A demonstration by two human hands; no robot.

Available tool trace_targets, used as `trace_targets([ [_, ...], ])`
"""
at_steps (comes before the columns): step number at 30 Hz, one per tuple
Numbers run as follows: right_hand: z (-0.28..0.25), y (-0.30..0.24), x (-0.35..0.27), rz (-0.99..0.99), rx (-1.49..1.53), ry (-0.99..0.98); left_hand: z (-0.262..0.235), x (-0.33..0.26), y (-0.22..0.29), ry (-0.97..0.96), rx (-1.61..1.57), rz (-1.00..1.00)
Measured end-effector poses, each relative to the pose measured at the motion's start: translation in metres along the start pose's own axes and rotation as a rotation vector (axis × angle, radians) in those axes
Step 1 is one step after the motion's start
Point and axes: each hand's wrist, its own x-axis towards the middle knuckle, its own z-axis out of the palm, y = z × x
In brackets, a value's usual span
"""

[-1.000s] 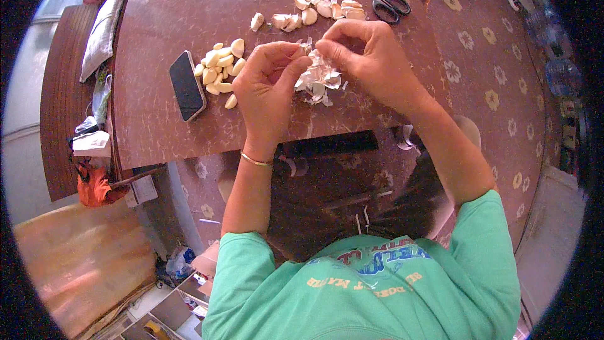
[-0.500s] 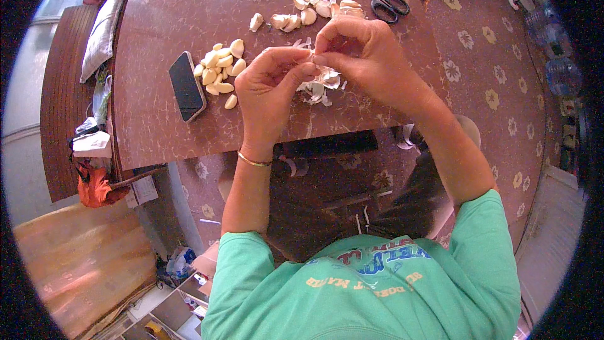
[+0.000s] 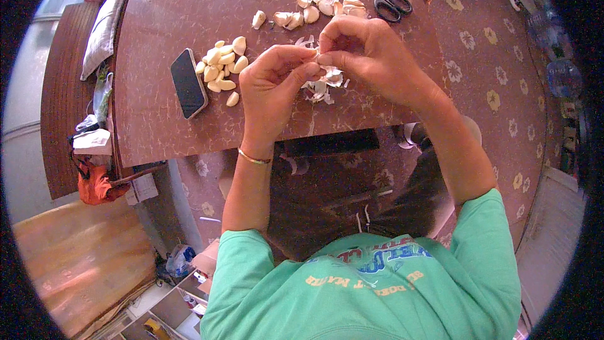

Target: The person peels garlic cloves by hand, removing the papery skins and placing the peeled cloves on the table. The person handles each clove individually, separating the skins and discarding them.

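Above the table, the fingertips of my left hand (image 3: 272, 85) and my right hand (image 3: 374, 53) meet in a pinch. Between them shows a sliver of a small pale garlic clove (image 3: 317, 54), mostly covered by the fingers. Just below lies a heap of papery white and purplish garlic skins (image 3: 319, 90). Peeled cream-coloured cloves (image 3: 220, 66) are piled left of my left hand, one lying apart at the near side. Beyond both hands, several unpeeled cloves (image 3: 293, 20) stretch in a loose row, partly hidden behind my right hand.
A dark-screened phone (image 3: 189, 84) lies left of the peeled cloves on the reddish-brown marbled table (image 3: 189, 6). Black-handled scissors (image 3: 391, 7) rest at the far right. The table's near edge runs under my wrists. A wooden bench with a cushion (image 3: 104, 34) stands at the left.
My two hands stay pinched together at nearly the same spot, with only slight finger movement. The whole view has shifted a little; the things on the table lie as before.
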Motion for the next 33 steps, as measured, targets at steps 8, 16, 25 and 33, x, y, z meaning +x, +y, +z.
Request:
trace_targets([
  [8,0.008,0.005,-0.001,-0.163,-0.243,0.137,0.005,0.001,-0.015,0.072,-0.225,-0.087],
  [16,0.009,0.007,-0.004,-0.149,-0.366,0.056,-0.006,0.009,-0.013,0.137,-0.559,-0.195],
  [25,0.014,-0.009,-0.003,-0.062,-0.111,0.230,-0.002,0.004,-0.013,0.089,-0.435,-0.168],
  [33,0.014,0.004,0.002,-0.284,-0.254,0.226,0.003,0.002,-0.011,0.129,-0.329,-0.147],
])
